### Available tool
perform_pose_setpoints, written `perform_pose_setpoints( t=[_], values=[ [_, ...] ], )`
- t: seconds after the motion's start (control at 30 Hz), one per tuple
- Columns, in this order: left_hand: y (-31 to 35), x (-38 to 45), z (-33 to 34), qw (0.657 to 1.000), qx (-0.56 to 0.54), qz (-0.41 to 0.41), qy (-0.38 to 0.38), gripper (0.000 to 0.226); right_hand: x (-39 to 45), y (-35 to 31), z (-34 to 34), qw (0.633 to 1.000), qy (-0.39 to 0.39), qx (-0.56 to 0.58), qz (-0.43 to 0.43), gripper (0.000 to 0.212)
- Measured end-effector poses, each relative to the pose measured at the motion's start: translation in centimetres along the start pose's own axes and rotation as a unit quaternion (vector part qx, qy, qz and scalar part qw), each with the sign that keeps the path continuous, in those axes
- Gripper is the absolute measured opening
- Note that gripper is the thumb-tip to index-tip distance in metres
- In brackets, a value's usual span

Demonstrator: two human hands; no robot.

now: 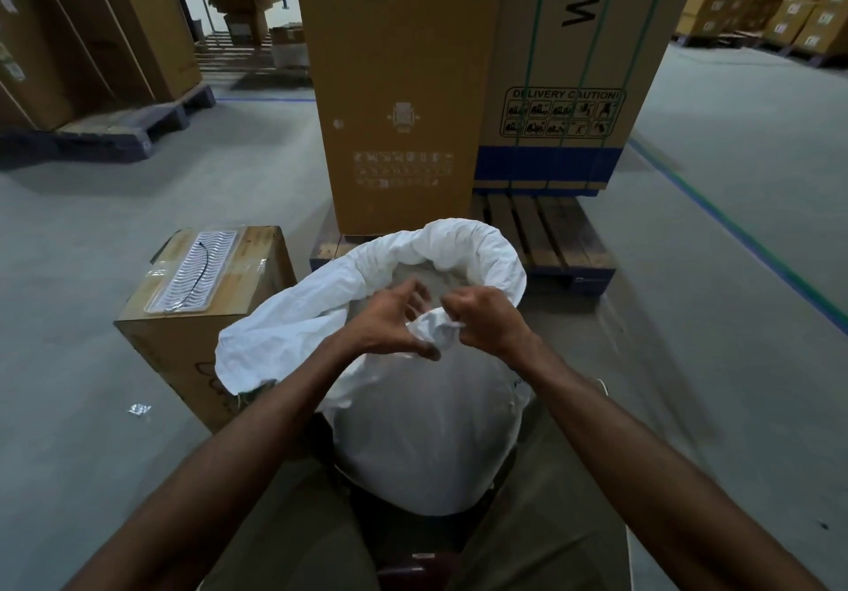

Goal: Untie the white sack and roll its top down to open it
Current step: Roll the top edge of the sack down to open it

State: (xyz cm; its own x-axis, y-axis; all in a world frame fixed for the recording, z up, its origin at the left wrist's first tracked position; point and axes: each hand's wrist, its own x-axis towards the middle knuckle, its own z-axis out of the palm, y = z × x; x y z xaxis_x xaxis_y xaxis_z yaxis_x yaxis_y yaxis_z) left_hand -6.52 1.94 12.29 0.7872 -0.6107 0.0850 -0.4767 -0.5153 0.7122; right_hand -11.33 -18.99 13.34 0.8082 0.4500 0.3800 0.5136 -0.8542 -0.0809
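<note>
While the sack (426, 443) stood upright between the person's knees, long axis vertical and mouth open upward with its rim rolled outward, the right hand (488, 319) pinched a bunch of near rim fabric; the left hand (390, 322) hovered beside it, fingers spread loosely.

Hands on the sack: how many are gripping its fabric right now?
1. The right hand pinches the near edge of the white sack; the left hand hovers open beside it.
</note>
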Motion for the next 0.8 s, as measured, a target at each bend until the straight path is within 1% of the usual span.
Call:
perform_pose_setpoints(
  t=[0.03, 0.07, 0.13, 0.17, 0.2, 0.23, 0.27, 0.3, 0.37, 0.4, 0.43, 0.47, 0.53, 0.6, 0.63, 0.67, 0.7, 0.73, 0.77, 0.8],
  values=[
    [-0.3, 0.3, 0.2, 1.000, 0.006, -0.006, 0.008, 0.062, -0.5, -0.4, 0.4, 0.999, 0.004, -0.026, -0.024, 0.031],
    [-0.4, 0.5, 0.4, 1.000, 0.011, 0.000, 0.024, 0.049, -1.0, -0.6, 0.8, 0.999, 0.012, -0.038, -0.029, 0.031],
    [-0.3, 0.6, 0.9, 0.998, 0.028, 0.033, 0.050, 0.025, -1.4, -0.3, 1.3, 0.999, 0.006, 0.011, 0.033, 0.036],
    [-0.1, 0.6, 1.2, 0.995, 0.053, 0.062, 0.056, 0.020, -1.2, -0.1, 1.3, 0.996, -0.013, 0.039, 0.075, 0.042],
    [-0.1, 0.6, 1.5, 0.990, 0.084, 0.092, 0.059, 0.018, -1.0, 0.1, 1.2, 0.992, -0.040, 0.058, 0.100, 0.054],
    [-0.3, 0.5, 2.0, 0.984, 0.116, 0.122, 0.064, 0.018, -0.8, 0.3, 1.3, 0.990, -0.072, 0.065, 0.107, 0.068],
    [-0.7, 0.5, 2.4, 0.975, 0.141, 0.157, 0.073, 0.020, -0.6, 0.5, 1.3, 0.986, -0.101, 0.067, 0.110, 0.076],
    [-1.1, 0.3, 2.9, 0.961, 0.172, 0.199, 0.082, 0.023, -0.4, 0.5, 1.3, 0.984, -0.119, 0.065, 0.113, 0.073],
    [-2.0, -0.3, 4.3, 0.915, 0.258, 0.299, 0.086, 0.030, -0.2, 0.4, 1.1, 0.986, -0.104, 0.049, 0.118, 0.048],
    [-2.4, -0.7, 4.9, 0.896, 0.287, 0.327, 0.091, 0.036, -0.1, 0.2, 1.2, 0.987, -0.087, 0.042, 0.127, 0.038],
    [-2.5, -1.1, 5.4, 0.897, 0.288, 0.320, 0.101, 0.039, -0.2, -0.1, 1.4, 0.988, -0.069, 0.034, 0.134, 0.035],
    [-2.4, -1.3, 5.5, 0.913, 0.267, 0.284, 0.122, 0.043, -0.4, -0.4, 1.7, 0.990, -0.046, 0.027, 0.133, 0.037],
    [-2.7, -1.6, 5.2, 0.952, 0.211, 0.162, 0.150, 0.054, -1.0, -0.9, 2.9, 0.993, -0.001, 0.009, 0.117, 0.041],
    [-3.8, -1.7, 4.6, 0.973, 0.196, 0.055, 0.112, 0.076, -1.9, -1.6, 3.9, 0.995, 0.016, -0.029, 0.091, 0.036],
    [-4.3, -1.8, 4.5, 0.981, 0.177, 0.018, 0.082, 0.085, -2.3, -1.9, 4.4, 0.995, 0.026, -0.050, 0.081, 0.034],
    [-4.9, -1.9, 4.3, 0.986, 0.154, -0.004, 0.059, 0.087, -2.5, -2.0, 4.8, 0.995, 0.035, -0.063, 0.075, 0.033],
    [-5.3, -2.0, 4.2, 0.991, 0.129, -0.007, 0.046, 0.081, -2.5, -2.1, 4.9, 0.994, 0.039, -0.062, 0.079, 0.034],
    [-5.6, -1.9, 4.0, 0.993, 0.114, 0.001, 0.041, 0.068, -2.3, -2.0, 4.9, 0.994, 0.043, -0.055, 0.088, 0.036],
    [-5.7, -1.8, 3.7, 0.992, 0.115, 0.010, 0.039, 0.056, -2.1, -1.7, 4.7, 0.994, 0.029, -0.046, 0.100, 0.041],
    [-5.8, -1.7, 3.4, 0.991, 0.128, 0.016, 0.037, 0.048, -1.9, -1.3, 4.6, 0.994, -0.005, -0.043, 0.102, 0.049]
  ],
)
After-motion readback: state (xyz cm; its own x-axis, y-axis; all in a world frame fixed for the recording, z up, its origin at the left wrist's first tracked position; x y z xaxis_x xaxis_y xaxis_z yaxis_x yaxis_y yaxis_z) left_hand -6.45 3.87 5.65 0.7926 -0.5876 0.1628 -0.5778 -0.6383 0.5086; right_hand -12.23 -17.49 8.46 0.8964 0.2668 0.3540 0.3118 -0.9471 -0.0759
